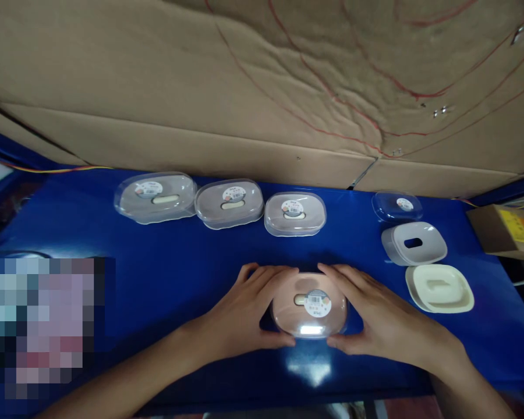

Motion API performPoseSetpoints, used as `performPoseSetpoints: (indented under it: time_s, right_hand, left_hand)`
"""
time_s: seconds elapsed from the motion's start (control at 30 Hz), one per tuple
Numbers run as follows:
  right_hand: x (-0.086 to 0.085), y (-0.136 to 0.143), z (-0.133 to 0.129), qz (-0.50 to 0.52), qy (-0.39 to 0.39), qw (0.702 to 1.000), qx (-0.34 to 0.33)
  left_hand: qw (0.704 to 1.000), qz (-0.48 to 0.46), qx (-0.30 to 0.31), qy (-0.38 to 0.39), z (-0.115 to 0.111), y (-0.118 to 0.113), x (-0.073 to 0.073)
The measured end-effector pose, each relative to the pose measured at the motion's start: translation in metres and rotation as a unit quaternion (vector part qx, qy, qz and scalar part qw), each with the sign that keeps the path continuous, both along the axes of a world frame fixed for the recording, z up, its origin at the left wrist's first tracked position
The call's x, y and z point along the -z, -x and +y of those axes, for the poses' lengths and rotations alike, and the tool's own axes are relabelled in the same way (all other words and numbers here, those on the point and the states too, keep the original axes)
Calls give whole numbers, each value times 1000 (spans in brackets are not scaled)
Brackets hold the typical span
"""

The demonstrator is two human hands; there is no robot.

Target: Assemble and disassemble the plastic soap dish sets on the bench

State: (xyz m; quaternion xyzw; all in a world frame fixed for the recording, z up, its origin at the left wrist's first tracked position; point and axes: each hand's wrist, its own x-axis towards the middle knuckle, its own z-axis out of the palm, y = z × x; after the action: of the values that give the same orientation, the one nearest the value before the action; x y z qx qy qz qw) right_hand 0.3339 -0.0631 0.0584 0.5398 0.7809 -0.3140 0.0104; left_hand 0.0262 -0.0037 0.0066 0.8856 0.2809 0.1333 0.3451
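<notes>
A pink oval box (pixel 288 302) with a clear lid and a round label sits on the blue table near its front edge. My left hand (pixel 248 308) grips its left side, thumb at the near edge and fingers at the far edge. On the right side my right hand (pixel 367 308) holds the same box in a matching way. Behind it stand three lidded pale boxes: one at the left (pixel 157 201), one beside it (pixel 231 209) and one nearer the middle (pixel 294 218), each with a round label.
To the right lie a clear lid (pixel 395 206), a white piece with an oval slot (pixel 430 247) and a cream tray (pixel 441 288). A cardboard box (pixel 498 233) stands at the far right. Cardboard (pixel 201 99) rises behind the table (pixel 157 279).
</notes>
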Motion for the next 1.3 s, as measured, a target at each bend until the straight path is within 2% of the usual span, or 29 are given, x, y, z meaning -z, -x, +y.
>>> performPoseSetpoints:
  time_s: [0.17, 0.33, 0.43, 0.5, 0.57, 0.7, 0.87, 1.0, 1.13, 1.23, 1.3]
  right_hand:
    - [-5, 3, 3, -6, -47, 999, -24]
    - [-11, 5, 0, 1, -60, 998, -24]
    - [-10, -7, -4, -4, -64, 998, 3]
    - [-9, -21, -7, -16, -80, 996, 25]
    - [-8, -38, -7, -30, -103, 993, 46]
    - [-8, -71, 3, -58, -152, 984, 68]
    - [-9, -92, 44, -74, -176, 980, 63]
    - [-13, -85, 86, -63, -207, 975, 46]
    - [-23, -72, 108, -55, -220, 973, 41]
    - [-33, -80, 90, -38, -242, 967, 72]
    - [-34, -100, 58, -30, -274, 953, 125]
  left_hand:
    - [1000, 22, -6, -17, -2, -2, -4]
    - [997, 28, 21, -62, 7, -1, -23]
    - [980, 57, -42, -183, 23, -9, -33]
    - [952, 103, -79, -278, 39, -19, -35]
    - [930, 136, -88, -329, 57, -30, -33]
    - [923, 133, -94, -347, 90, -46, -26]
    - [916, 137, -114, -359, 108, -50, -23]
    - [911, 143, -123, -366, 105, -48, -23]
    - [911, 134, -131, -368, 83, -46, -24]
    - [926, 91, -121, -346, 54, -33, -23]
    - [937, 56, -125, -320, 35, -20, -21]
